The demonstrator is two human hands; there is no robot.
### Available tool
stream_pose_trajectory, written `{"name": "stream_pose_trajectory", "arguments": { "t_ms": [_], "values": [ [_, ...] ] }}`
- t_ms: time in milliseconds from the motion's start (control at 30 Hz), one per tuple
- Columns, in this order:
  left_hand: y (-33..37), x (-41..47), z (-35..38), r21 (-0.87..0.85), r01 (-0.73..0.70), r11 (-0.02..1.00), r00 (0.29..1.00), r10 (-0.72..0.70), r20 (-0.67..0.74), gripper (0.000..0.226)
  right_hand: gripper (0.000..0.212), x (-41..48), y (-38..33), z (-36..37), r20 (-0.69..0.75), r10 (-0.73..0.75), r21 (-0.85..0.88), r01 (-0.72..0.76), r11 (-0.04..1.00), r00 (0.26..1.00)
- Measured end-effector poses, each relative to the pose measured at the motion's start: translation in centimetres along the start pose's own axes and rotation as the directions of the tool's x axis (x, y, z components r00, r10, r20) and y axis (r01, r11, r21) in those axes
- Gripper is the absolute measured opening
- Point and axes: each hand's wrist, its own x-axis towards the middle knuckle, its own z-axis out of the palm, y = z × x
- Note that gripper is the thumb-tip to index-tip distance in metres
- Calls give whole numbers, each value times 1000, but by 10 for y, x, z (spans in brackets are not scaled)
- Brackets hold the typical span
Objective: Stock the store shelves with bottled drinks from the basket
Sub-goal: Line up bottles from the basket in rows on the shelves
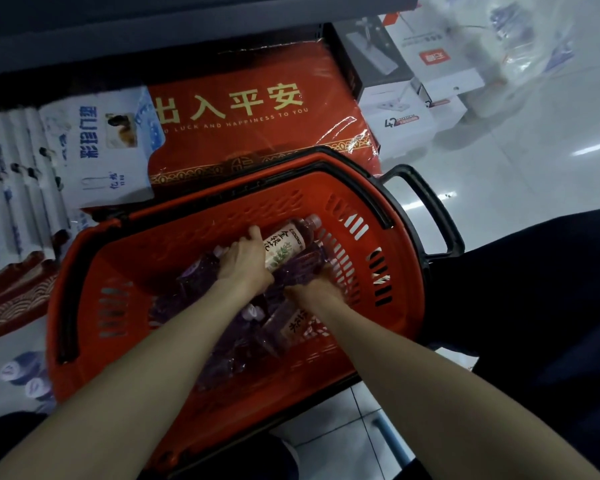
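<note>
Both hands are down in the red slotted-plastic basket (361, 216) at centre frame. The left hand (245, 259) closes its grip on the cream-labelled bottle (288, 244); the right hand (321, 289) wraps a purple bottle (302, 268). Best to lift each by its round body, clear of the glossy, slippery purple bottles (222, 327) piled below, before turning to the shelf at the upper edge.
</note>
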Motion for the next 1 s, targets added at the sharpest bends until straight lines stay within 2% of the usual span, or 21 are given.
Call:
{"name": "stream_pose_trajectory", "arguments": {
  "t_ms": [67, 133, 233, 267, 333, 367, 467, 500, 600, 700, 767, 867, 1000],
  "values": [
    [-1, -1, 3, 11, -16, 1000, 1000, 16, -21, 93, 85, 3, 0, 2, -6, -2, 43, 2, 999, 1000],
    [-2, -2, 4, 20, -31, 999, 999, 31, -10, 92, 66, -3, 1, -1, 29, 35, 88, -38, 995, 999],
    [-2, -2, 0, 10, -38, 999, 999, 38, 1, 77, 49, -9, -2, -2, 69, 43, 296, -62, 953, 997],
    [-2, -3, 0, -13, -30, 999, 1000, 30, -5, 72, 47, -7, -3, -3, 53, 40, 304, -54, 951, 998],
    [-2, -8, 0, -86, -7, 996, 1000, 5, -26, 65, 45, -14, -4, -16, -8, 34, 438, -27, 898, 999],
    [-2, -12, 0, -131, 5, 991, 999, -11, -41, 64, 44, -16, -4, -21, -33, 6, 421, 8, 907, 999],
    [-4, -28, -3, -246, 31, 969, 997, -48, -63, 69, 30, -28, 5, -29, -71, 51, 433, -15, 901, 996],
    [-6, -34, -4, -271, 33, 962, 996, -53, -68, 72, 25, -34, 5, -33, -89, 77, 488, -24, 872, 993],
    [-14, -54, -14, -320, 32, 947, 992, -69, -104, 80, 38, -48, 3, -58, -86, 7, 579, 44, 814, 996],
    [-21, -74, -33, -441, 45, 896, 985, -112, -128, 79, 78, -74, -11, -79, -118, -21, 571, 85, 816, 993],
    [-26, -88, -49, -520, 56, 852, 980, -147, -135, 77, 93, -79, -16, -84, -139, -101, 602, 165, 781, 985],
    [-33, -108, -74, -641, 23, 767, 972, -167, -164, 70, 73, -121, -36, -96, -128, -220, 708, 244, 663, 967],
    [-43, -131, -100, -806, -87, 586, 961, -164, -223, 71, 82, -159, -63, -105, -255, -399, 718, 449, 532, 881]
  ]
}}
